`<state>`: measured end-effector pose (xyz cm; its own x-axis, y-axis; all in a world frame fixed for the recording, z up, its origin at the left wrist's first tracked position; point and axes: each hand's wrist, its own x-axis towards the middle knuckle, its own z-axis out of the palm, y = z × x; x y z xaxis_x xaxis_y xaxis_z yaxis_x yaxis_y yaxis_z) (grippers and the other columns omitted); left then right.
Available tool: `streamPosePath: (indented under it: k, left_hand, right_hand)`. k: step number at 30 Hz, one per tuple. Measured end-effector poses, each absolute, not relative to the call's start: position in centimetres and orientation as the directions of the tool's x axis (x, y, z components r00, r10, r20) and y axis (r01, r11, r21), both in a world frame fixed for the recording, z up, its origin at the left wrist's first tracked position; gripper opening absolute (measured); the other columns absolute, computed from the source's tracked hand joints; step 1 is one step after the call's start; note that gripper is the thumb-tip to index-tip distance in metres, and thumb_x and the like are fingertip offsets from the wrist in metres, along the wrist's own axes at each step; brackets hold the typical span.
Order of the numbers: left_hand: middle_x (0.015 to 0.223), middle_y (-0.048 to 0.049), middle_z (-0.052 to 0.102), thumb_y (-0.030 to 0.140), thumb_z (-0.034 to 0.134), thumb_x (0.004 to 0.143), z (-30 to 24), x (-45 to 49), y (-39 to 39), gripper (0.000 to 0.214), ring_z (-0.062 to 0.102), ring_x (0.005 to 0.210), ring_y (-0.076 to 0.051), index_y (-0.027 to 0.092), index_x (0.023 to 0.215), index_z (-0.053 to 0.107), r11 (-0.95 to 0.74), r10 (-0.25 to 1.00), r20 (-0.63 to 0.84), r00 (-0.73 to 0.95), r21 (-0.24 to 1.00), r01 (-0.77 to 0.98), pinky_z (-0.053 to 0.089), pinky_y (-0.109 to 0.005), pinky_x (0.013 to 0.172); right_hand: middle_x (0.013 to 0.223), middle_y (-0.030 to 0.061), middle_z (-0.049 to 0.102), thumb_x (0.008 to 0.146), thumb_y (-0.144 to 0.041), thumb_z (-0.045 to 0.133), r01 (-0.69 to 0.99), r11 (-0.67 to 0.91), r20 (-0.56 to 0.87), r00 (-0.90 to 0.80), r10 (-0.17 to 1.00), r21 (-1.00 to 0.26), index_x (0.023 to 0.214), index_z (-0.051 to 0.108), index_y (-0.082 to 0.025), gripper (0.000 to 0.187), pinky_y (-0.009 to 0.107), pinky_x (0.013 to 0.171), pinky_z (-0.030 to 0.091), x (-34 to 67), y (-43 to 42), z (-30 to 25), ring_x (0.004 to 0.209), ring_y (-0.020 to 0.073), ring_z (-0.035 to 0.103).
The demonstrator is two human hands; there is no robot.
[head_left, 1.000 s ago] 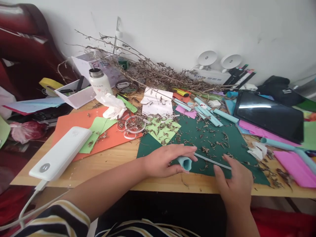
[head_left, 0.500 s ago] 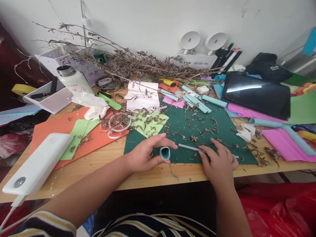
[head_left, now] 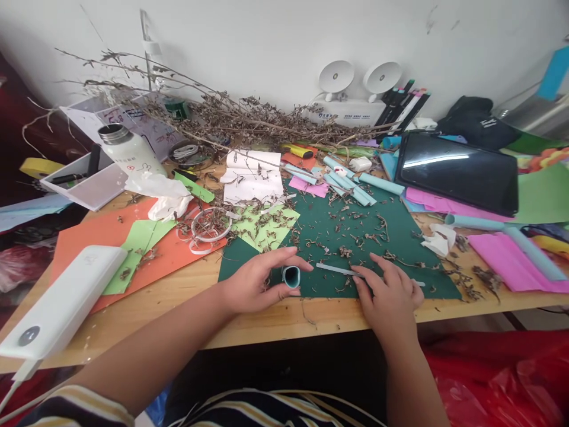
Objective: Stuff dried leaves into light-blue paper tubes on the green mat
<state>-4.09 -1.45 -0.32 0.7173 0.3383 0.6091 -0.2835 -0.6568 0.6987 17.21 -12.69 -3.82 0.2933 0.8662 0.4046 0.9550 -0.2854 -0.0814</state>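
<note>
My left hand (head_left: 255,279) curls its thumb and fingers around a short, rolled light-blue paper tube (head_left: 291,277), whose open end faces me. To its right, my right hand (head_left: 391,293) pinches a thin translucent stick (head_left: 334,269) that looks like a glue stick. The stick passes beneath the fingers and its far end shows past the hand. Both hands are over the front of a dark green sheet (head_left: 320,228) strewn with dry leaf crumbs. The palm side of my right hand is hidden.
Behind lie dried branches (head_left: 249,115), more blue paper tubes (head_left: 381,182), a yellow cutter (head_left: 299,150) and a black tablet (head_left: 457,172). A white power bank (head_left: 66,302), orange paper (head_left: 95,228) and an uncapped bottle (head_left: 131,148) are on the left. Pink paper (head_left: 511,261) lies right.
The whole view has shifted slightly. The blue tube's opening has turned a little in my left hand. My right hand keeps the same hold on the stick.
</note>
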Motion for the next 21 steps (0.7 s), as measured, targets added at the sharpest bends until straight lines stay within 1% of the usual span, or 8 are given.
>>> streamPosePath:
  k: [4,7,12,15,16,18,20,21]
  left_hand:
    - [0.099,-0.0092,0.057,0.011,0.054,0.074,-0.5,-4.2,-1.4,0.070,0.054,0.093,-0.016,0.028,0.127,0.013,-0.568,0.441,0.567,0.696,0.777,-0.272,0.043,-0.031,0.079]
    - [0.098,-0.0094,0.057,0.013,0.053,0.075,-0.7,-4.2,-1.1,0.068,0.054,0.092,-0.015,0.026,0.127,0.012,-0.487,0.474,0.480,0.739,0.842,-0.234,0.043,-0.030,0.077]
    - [0.097,-0.0094,0.059,0.021,0.053,0.075,-0.8,-4.1,-0.6,0.073,0.055,0.084,-0.014,0.020,0.130,0.004,-0.372,0.550,0.185,0.815,0.928,0.041,0.043,-0.028,0.072]
    - [0.097,-0.0097,0.059,0.025,0.051,0.075,-0.5,-4.0,-0.9,0.073,0.055,0.082,-0.014,0.017,0.131,0.004,-0.383,0.556,0.137,0.820,0.918,0.106,0.043,-0.026,0.069]
    - [0.097,-0.0095,0.059,0.026,0.051,0.075,-0.4,-4.0,-1.0,0.071,0.055,0.082,-0.014,0.017,0.130,0.008,-0.411,0.541,0.144,0.828,0.905,0.111,0.043,-0.026,0.069]
    - [0.098,-0.0090,0.059,0.029,0.052,0.075,-0.1,-4.0,-1.3,0.061,0.055,0.083,-0.015,0.017,0.126,0.022,-0.496,0.496,0.169,0.852,0.860,0.118,0.042,-0.026,0.071]
    - [0.095,-0.0081,0.060,0.030,0.051,0.074,0.1,-4.0,-1.5,0.045,0.056,0.081,-0.016,0.016,0.115,0.039,-0.582,0.462,0.184,0.867,0.801,0.140,0.042,-0.026,0.071]
    - [0.091,-0.0076,0.060,0.030,0.051,0.074,0.2,-3.9,-1.5,0.037,0.056,0.078,-0.016,0.016,0.107,0.045,-0.611,0.460,0.186,0.868,0.776,0.158,0.042,-0.026,0.070]
  right_hand:
    - [0.125,0.0067,0.041,0.079,-0.019,0.044,0.989,-0.145,0.423,0.128,0.897,0.008,0.097,0.058,-0.036,0.029,0.057,0.086,0.022,17.0,-12.6,-3.9,0.112,0.0286,0.036]
    - [0.125,0.0063,0.041,0.078,-0.019,0.043,0.992,-0.130,0.415,0.116,0.903,0.005,0.097,0.059,-0.037,0.029,0.058,0.086,0.022,17.0,-12.5,-4.1,0.113,0.0292,0.036]
    - [0.123,0.0069,0.042,0.078,-0.025,0.045,0.990,-0.117,0.490,0.143,0.860,-0.083,0.102,0.055,-0.032,0.027,0.055,0.089,0.023,17.2,-12.9,-3.9,0.111,0.0273,0.039]
    - [0.118,0.0091,0.045,0.078,-0.029,0.044,0.977,0.018,0.559,0.106,0.822,-0.213,0.107,0.050,-0.027,0.030,0.049,0.088,0.029,16.2,-12.6,-2.7,0.108,0.0259,0.042]
    - [0.117,0.0096,0.047,0.078,-0.030,0.044,0.961,0.080,0.569,0.090,0.818,-0.266,0.111,0.046,-0.026,0.033,0.047,0.087,0.031,15.5,-12.3,-2.2,0.107,0.0253,0.043]
    - [0.113,0.0100,0.050,0.076,-0.035,0.045,0.913,0.186,0.557,0.052,0.829,-0.362,0.116,0.040,-0.023,0.042,0.044,0.085,0.035,13.7,-11.3,-1.0,0.104,0.0243,0.045]
    - [0.111,0.0094,0.052,0.074,-0.039,0.049,0.877,0.246,0.514,0.001,0.858,-0.413,0.114,0.042,-0.022,0.045,0.043,0.083,0.037,11.8,-10.2,-0.1,0.102,0.0242,0.046]
    - [0.109,0.0090,0.052,0.073,-0.038,0.051,0.867,0.251,0.499,-0.003,0.866,-0.431,0.110,0.045,-0.022,0.040,0.043,0.082,0.038,11.0,-9.7,0.2,0.100,0.0240,0.048]
